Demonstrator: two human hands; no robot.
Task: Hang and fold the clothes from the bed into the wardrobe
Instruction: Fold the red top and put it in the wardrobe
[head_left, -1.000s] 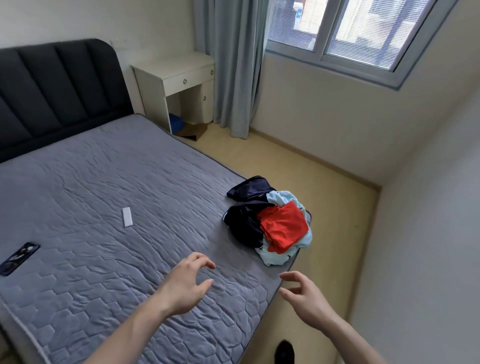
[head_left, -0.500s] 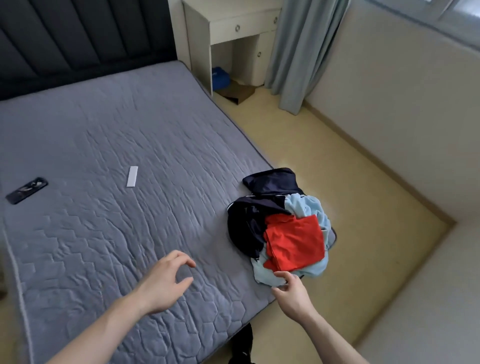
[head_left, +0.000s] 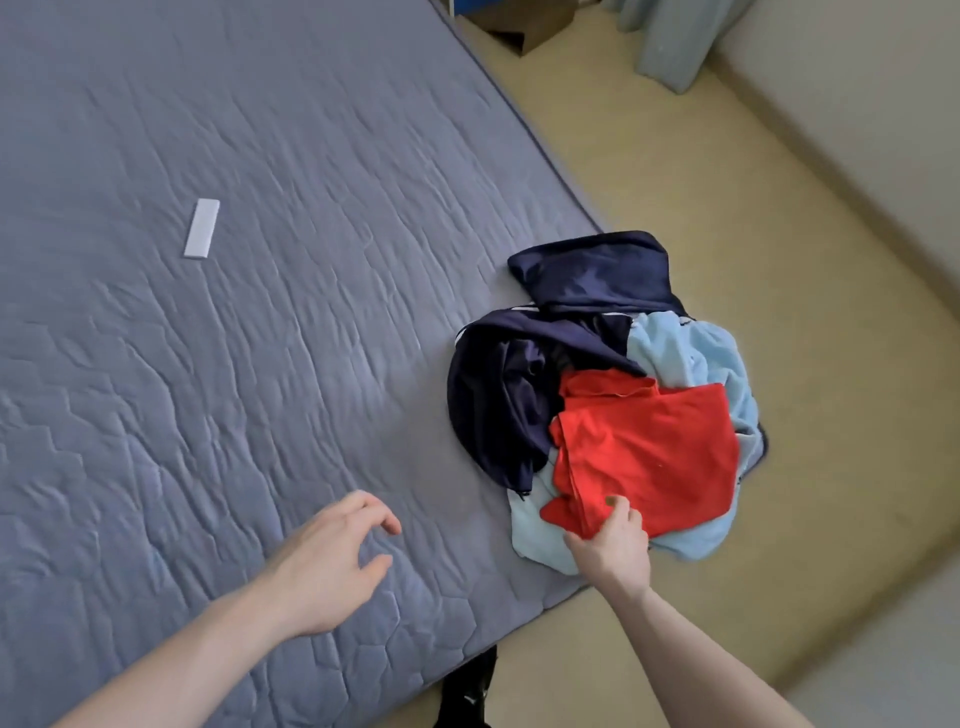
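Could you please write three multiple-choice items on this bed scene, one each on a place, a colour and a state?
1. Where does the clothes pile lie on the bed?
A. at its near right corner
B. in its middle
C. beside the white remote

2. What colour is the garment lying on top of the pile?
A. navy
B. red
C. pale blue

3. What is the right hand doing?
A. resting flat on the bed
B. pinching the red garment
C. holding the remote

Answers:
1 A, the pile sits by the mattress edges.
2 B, red covers the others.
3 B, its fingers close on the red hem.
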